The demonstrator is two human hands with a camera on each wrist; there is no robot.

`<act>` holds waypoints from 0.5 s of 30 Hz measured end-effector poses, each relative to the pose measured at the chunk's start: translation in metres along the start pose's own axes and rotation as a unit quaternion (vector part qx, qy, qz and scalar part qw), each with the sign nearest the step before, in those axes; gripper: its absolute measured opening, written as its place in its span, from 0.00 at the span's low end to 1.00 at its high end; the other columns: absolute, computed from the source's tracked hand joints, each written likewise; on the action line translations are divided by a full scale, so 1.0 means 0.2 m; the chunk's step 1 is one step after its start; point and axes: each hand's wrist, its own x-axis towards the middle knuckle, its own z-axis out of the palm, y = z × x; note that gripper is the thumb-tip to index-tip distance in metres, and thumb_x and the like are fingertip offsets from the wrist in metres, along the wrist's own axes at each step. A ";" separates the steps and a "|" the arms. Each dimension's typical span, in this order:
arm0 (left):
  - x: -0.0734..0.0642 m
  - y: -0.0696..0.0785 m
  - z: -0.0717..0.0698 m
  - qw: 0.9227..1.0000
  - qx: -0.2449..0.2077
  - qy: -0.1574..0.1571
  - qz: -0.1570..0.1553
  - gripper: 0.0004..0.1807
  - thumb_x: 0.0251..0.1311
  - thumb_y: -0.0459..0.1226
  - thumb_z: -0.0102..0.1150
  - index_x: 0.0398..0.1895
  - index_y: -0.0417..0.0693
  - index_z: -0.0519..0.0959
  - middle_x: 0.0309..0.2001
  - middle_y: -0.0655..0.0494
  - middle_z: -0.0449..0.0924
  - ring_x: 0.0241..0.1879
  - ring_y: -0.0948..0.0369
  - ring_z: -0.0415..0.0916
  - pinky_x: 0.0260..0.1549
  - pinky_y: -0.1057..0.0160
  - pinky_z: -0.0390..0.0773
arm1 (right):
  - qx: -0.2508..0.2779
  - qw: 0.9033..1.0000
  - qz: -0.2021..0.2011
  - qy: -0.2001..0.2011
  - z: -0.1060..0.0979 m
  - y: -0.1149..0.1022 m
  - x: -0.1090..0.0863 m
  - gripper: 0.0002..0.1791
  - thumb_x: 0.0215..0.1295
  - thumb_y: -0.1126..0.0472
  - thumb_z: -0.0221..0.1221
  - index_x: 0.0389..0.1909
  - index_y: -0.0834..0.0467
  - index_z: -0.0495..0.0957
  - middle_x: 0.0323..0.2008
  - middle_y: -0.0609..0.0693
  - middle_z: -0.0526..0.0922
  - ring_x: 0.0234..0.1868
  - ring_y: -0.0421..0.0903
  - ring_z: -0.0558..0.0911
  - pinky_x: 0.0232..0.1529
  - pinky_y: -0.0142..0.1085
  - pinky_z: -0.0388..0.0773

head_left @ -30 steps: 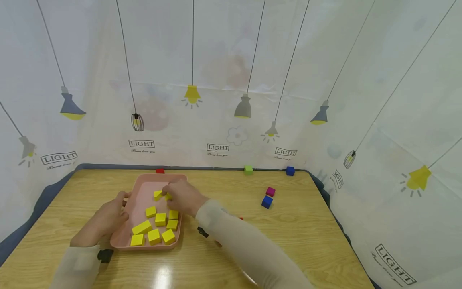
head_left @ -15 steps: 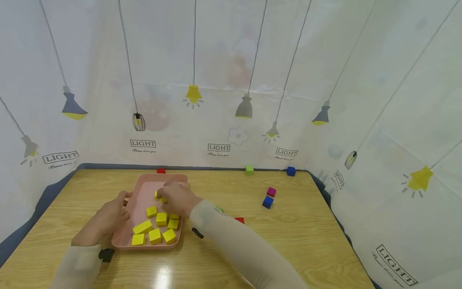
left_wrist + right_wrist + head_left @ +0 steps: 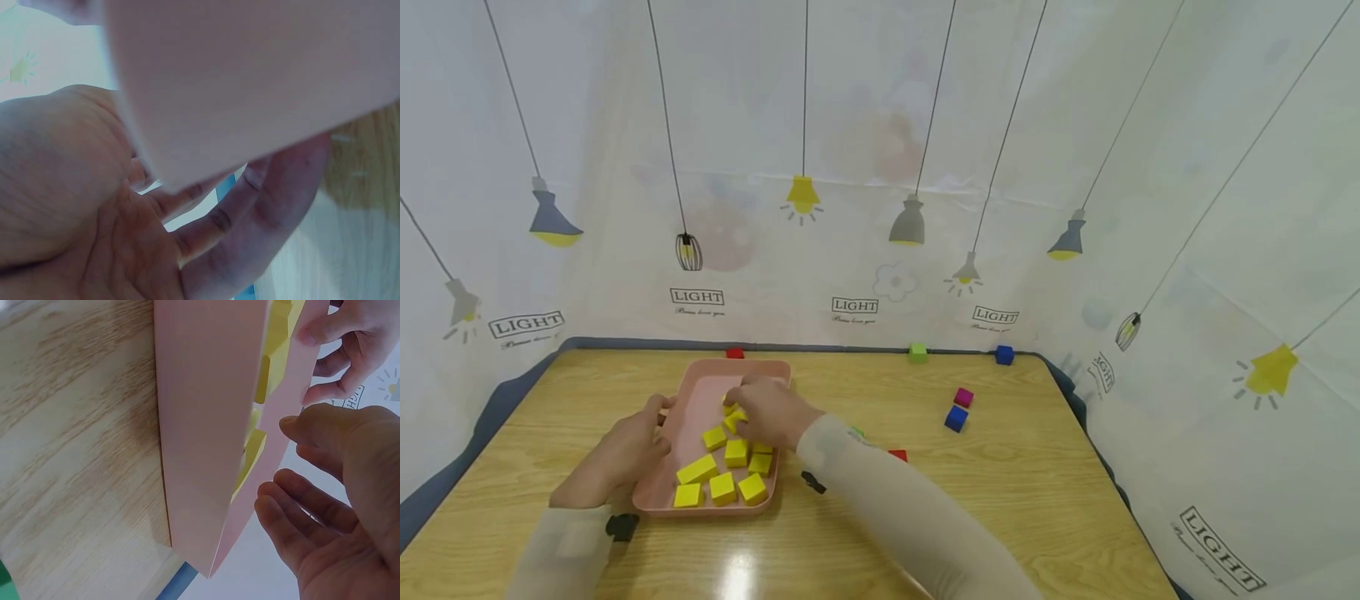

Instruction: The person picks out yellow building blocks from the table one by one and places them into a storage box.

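Observation:
A pink tray (image 3: 681, 429) on the table holds several yellow blocks (image 3: 736, 453), cubes and one longer piece. My left hand (image 3: 625, 450) grips the tray's left side; in the left wrist view its fingers (image 3: 269, 206) curl under the tray wall. Over the tray's far right part is my right hand (image 3: 771, 410), pointing down at two yellow blocks, partly hidden by its fingers. In the right wrist view, thumb and fingers (image 3: 275, 519) of this hand stand apart with nothing pinched, close above the tray rim.
Right of the tray lie a magenta block (image 3: 964, 397) and a blue block (image 3: 956, 419). A red block (image 3: 898, 456) and a green one (image 3: 857, 432) show beside the right sleeve. Red (image 3: 734, 353), light green (image 3: 917, 353) and blue (image 3: 1004, 355) blocks line the far edge.
My right hand has shifted slightly left within the tray, and its fingers have let go of a yellow block, which now lies nearer the tray's middle. My left hand has stayed on the tray.

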 end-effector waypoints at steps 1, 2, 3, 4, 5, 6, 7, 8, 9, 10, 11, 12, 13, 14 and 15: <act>0.00 0.00 0.00 1.000 0.001 0.001 0.003 0.36 0.76 0.28 0.62 0.82 0.26 0.61 0.67 0.17 0.80 0.59 0.32 0.87 0.58 0.37 0.94 | -0.003 1.000 0.000 0.002 0.00 0.00 -0.01 0.22 0.83 0.52 0.72 0.73 0.46 0.88 0.63 0.43 0.90 0.52 0.35 0.82 0.63 0.22 0.84; 0.00 0.00 0.00 1.000 0.000 0.001 0.003 0.36 0.76 0.28 0.62 0.82 0.26 0.61 0.67 0.17 0.80 0.59 0.33 0.87 0.58 0.37 0.94 | -0.003 1.000 0.000 0.004 -0.01 0.01 -0.01 0.22 0.83 0.52 0.72 0.73 0.47 0.88 0.63 0.43 0.90 0.52 0.35 0.83 0.63 0.22 0.84; 0.00 0.00 0.00 1.000 0.001 0.001 0.004 0.36 0.75 0.28 0.62 0.81 0.26 0.61 0.67 0.17 0.80 0.59 0.33 0.87 0.57 0.37 0.94 | -0.006 1.000 -0.002 0.008 -0.01 0.01 -0.02 0.22 0.83 0.52 0.71 0.73 0.47 0.88 0.63 0.43 0.90 0.53 0.36 0.83 0.63 0.22 0.84; 0.00 0.00 0.00 1.000 0.002 0.000 0.005 0.36 0.76 0.28 0.62 0.81 0.26 0.61 0.67 0.17 0.80 0.59 0.33 0.88 0.57 0.37 0.94 | -0.005 1.000 -0.001 0.010 -0.01 0.02 -0.03 0.22 0.83 0.52 0.71 0.73 0.47 0.88 0.64 0.43 0.90 0.54 0.36 0.84 0.64 0.23 0.85; 0.00 0.00 0.00 1.000 0.003 0.000 0.005 0.36 0.76 0.28 0.62 0.81 0.26 0.61 0.67 0.17 0.81 0.59 0.33 0.88 0.57 0.37 0.94 | -0.003 1.000 0.000 0.011 -0.01 0.02 -0.04 0.22 0.84 0.51 0.71 0.73 0.47 0.88 0.64 0.44 0.90 0.55 0.36 0.84 0.64 0.24 0.85; 0.00 0.01 -0.01 1.000 0.005 -0.001 0.005 0.36 0.76 0.28 0.62 0.81 0.26 0.61 0.67 0.17 0.81 0.59 0.32 0.88 0.57 0.37 0.94 | -0.003 1.000 0.002 0.014 -0.01 0.03 -0.05 0.21 0.84 0.51 0.70 0.72 0.47 0.88 0.65 0.44 0.90 0.55 0.37 0.85 0.63 0.25 0.86; -0.01 0.02 -0.02 1.000 0.000 -0.008 0.007 0.36 0.77 0.27 0.61 0.82 0.25 0.59 0.67 0.16 0.80 0.61 0.30 0.87 0.59 0.33 0.92 | -0.002 1.000 0.007 0.016 -0.01 0.04 -0.06 0.21 0.84 0.51 0.70 0.72 0.46 0.88 0.65 0.44 0.90 0.55 0.37 0.85 0.62 0.26 0.87; -0.01 0.03 -0.02 1.000 0.001 -0.009 0.005 0.36 0.78 0.27 0.61 0.82 0.25 0.59 0.67 0.16 0.80 0.61 0.30 0.87 0.59 0.33 0.92 | 0.001 1.000 0.011 0.018 -0.01 0.05 -0.07 0.21 0.84 0.50 0.70 0.72 0.46 0.88 0.66 0.44 0.89 0.55 0.37 0.85 0.61 0.27 0.87; -0.01 0.04 -0.03 1.000 0.004 -0.009 0.005 0.36 0.78 0.27 0.61 0.82 0.24 0.59 0.67 0.16 0.80 0.61 0.30 0.87 0.59 0.33 0.92 | 0.004 1.000 0.017 0.020 -0.01 0.06 -0.08 0.21 0.84 0.50 0.70 0.72 0.46 0.88 0.66 0.44 0.89 0.55 0.37 0.85 0.60 0.27 0.88; -0.02 0.04 -0.03 1.000 0.005 -0.011 0.003 0.36 0.78 0.27 0.61 0.82 0.24 0.58 0.67 0.16 0.80 0.61 0.30 0.87 0.60 0.32 0.92 | 0.007 0.999 0.024 0.022 0.00 0.07 -0.09 0.21 0.84 0.49 0.69 0.73 0.45 0.88 0.67 0.43 0.88 0.54 0.36 0.85 0.59 0.28 0.88; -0.02 0.05 -0.03 1.000 0.006 -0.013 0.000 0.36 0.78 0.27 0.61 0.83 0.24 0.58 0.67 0.16 0.80 0.61 0.30 0.86 0.60 0.32 0.92 | 0.009 0.999 0.032 0.024 0.00 0.09 -0.10 0.22 0.84 0.49 0.70 0.73 0.45 0.88 0.69 0.43 0.87 0.53 0.37 0.85 0.58 0.28 0.89; -0.02 0.05 -0.03 1.000 0.007 -0.015 -0.003 0.36 0.78 0.27 0.60 0.83 0.24 0.58 0.67 0.16 0.79 0.61 0.29 0.86 0.61 0.32 0.92 | 0.009 0.999 0.037 0.028 0.00 0.10 -0.12 0.22 0.84 0.48 0.70 0.73 0.45 0.88 0.70 0.43 0.86 0.53 0.36 0.85 0.57 0.28 0.89; -0.02 0.05 -0.03 1.000 0.007 -0.016 -0.007 0.36 0.78 0.27 0.60 0.83 0.24 0.58 0.68 0.16 0.79 0.61 0.29 0.86 0.61 0.32 0.91 | 0.011 0.999 0.040 0.032 0.00 0.12 -0.13 0.22 0.83 0.48 0.70 0.73 0.45 0.88 0.71 0.43 0.85 0.53 0.37 0.85 0.57 0.29 0.89; -0.02 0.06 -0.03 1.000 0.007 -0.018 -0.010 0.36 0.79 0.27 0.60 0.83 0.24 0.57 0.68 0.16 0.78 0.62 0.29 0.86 0.62 0.32 0.91 | 0.011 0.998 0.041 0.038 -0.01 0.13 -0.14 0.22 0.83 0.48 0.70 0.73 0.46 0.88 0.72 0.44 0.85 0.54 0.37 0.86 0.57 0.30 0.90; -0.02 0.06 -0.03 1.000 0.008 -0.019 -0.011 0.36 0.78 0.27 0.60 0.83 0.24 0.57 0.68 0.15 0.78 0.62 0.29 0.86 0.62 0.31 0.91 | 0.012 0.998 0.042 0.043 -0.01 0.15 -0.16 0.23 0.83 0.48 0.70 0.73 0.46 0.88 0.73 0.44 0.85 0.55 0.38 0.87 0.58 0.31 0.91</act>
